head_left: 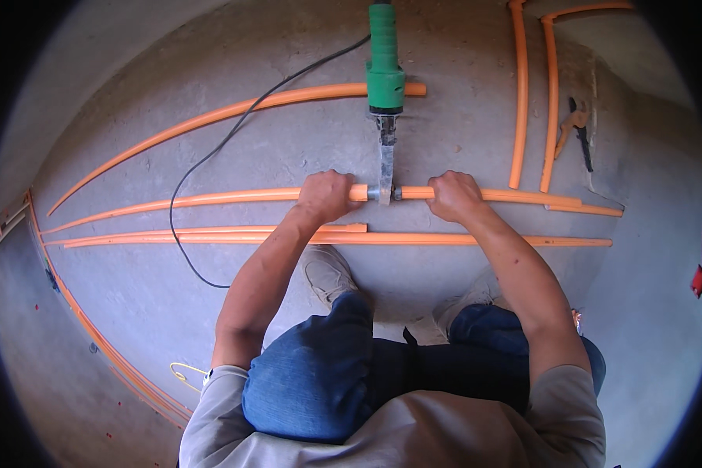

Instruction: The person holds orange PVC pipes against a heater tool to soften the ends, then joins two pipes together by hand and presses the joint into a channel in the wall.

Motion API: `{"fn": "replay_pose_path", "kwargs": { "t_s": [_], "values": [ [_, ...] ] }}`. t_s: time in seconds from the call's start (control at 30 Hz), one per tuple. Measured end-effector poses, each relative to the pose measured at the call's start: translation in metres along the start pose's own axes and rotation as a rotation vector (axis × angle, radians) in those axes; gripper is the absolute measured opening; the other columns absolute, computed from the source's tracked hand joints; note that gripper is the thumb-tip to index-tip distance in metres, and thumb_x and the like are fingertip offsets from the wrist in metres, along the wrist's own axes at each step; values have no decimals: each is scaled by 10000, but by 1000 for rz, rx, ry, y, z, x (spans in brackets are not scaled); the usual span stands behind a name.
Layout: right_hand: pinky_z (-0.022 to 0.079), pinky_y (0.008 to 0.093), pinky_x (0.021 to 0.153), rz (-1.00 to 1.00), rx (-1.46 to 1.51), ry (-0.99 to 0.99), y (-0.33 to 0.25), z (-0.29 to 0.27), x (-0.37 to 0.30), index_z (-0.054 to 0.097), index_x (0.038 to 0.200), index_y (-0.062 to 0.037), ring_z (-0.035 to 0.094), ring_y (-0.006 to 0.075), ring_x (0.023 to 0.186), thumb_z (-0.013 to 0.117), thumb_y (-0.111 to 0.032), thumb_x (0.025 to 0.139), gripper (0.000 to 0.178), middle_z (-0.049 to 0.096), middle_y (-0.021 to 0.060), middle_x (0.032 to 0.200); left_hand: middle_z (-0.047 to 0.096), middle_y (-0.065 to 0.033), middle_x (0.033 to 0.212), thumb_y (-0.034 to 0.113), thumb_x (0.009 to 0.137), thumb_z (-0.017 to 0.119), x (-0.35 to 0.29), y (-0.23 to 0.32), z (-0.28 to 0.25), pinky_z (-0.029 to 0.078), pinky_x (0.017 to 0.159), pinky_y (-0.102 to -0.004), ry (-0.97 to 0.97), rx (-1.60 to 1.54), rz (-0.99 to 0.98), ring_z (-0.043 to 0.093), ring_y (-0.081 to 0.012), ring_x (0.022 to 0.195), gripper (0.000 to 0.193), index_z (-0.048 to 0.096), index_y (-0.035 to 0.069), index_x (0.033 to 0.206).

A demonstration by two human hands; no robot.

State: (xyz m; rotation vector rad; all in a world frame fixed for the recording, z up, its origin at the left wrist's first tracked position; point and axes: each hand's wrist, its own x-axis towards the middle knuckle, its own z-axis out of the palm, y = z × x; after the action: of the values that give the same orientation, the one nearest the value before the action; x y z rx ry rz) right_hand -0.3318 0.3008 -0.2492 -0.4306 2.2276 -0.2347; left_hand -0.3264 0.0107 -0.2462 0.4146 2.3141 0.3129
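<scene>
"What's at the left?"
"The left orange pipe (238,196), running along the grey floor (140,285), with a black cable (183,175) crossing it."
"And the left hand (327,195)?"
"Its grip is wrapped around that pipe, near the pipe's inner end."
"In the middle?"
"A green tool (385,74), its metal plate (386,168) between the two pipe ends."
"Then the right hand (455,195)?"
"Clamped around the right orange pipe (519,196), also near its inner end."
"Farther right?"
"Two crosswise orange pipes (521,101), then an orange-and-black hand tool (578,125)."
</scene>
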Motion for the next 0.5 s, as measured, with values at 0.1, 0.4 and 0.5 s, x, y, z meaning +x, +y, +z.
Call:
{"fn": "replay_pose_path", "kwargs": {
  "t_s": [0.1,0.4,0.5],
  "values": [
    [573,460,898,24,1,-27,-4,-3,-1,779,997,-56,725,367,981,710,-258,879,244,757,190,959,753,-163,886,393,843,775,1,-1,0,578,800,-496,-6,7,-2,728,-378,891,313,736,116,986],
    [577,459,885,13,9,-10,-4,-5,1,777,990,-47,728,371,966,705,-235,872,233,756,197,956,750,-172,883,363,851,748,4,-1,-1,575,803,-502,-22,1,-1,723,-387,879,273,741,119,975],
    [578,461,878,16,16,-13,-1,-3,2,776,975,-40,729,373,955,702,-223,868,224,755,201,947,752,-166,886,358,845,750,4,2,-5,575,808,-498,-13,2,-4,723,-384,883,266,745,126,976]
  ]
}}
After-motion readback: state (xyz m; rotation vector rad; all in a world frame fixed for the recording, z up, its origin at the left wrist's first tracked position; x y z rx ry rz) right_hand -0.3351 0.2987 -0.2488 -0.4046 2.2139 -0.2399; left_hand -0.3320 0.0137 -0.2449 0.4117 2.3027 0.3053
